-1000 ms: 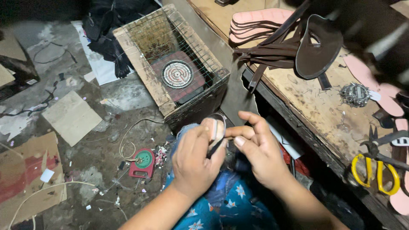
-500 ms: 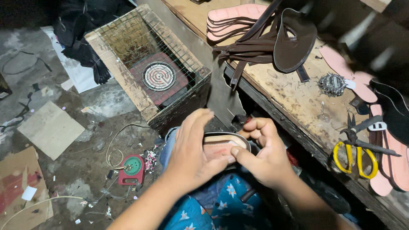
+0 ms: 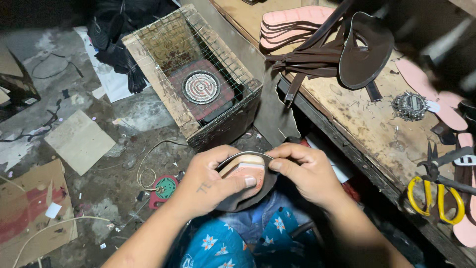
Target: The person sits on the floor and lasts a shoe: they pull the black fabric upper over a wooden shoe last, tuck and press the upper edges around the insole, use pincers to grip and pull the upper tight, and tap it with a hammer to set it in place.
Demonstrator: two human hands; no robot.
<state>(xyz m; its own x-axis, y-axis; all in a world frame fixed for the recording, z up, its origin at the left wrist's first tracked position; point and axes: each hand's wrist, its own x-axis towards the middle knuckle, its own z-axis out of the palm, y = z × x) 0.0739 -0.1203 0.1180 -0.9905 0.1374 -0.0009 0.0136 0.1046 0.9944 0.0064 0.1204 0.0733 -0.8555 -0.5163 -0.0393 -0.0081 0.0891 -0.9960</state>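
Holding a light, bendable pink sole [image 3: 246,167] with dark leather, left hand [image 3: 208,182] and right hand [image 3: 307,171] pinch its edges

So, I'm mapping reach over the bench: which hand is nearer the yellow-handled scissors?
Right. The right hand grips the pink sole piece, on the side toward the yellow-handled scissors on the wooden workbench; the left hand is farther away.

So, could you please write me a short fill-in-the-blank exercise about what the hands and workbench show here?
1. Both hands, left hand and right hand, grip a pink ____ wrapped in dark leather.
2. The scissors on the workbench have ____ handles.
3. The round heating coil sits inside a wire ____.

Missing words: sole; yellow; cage
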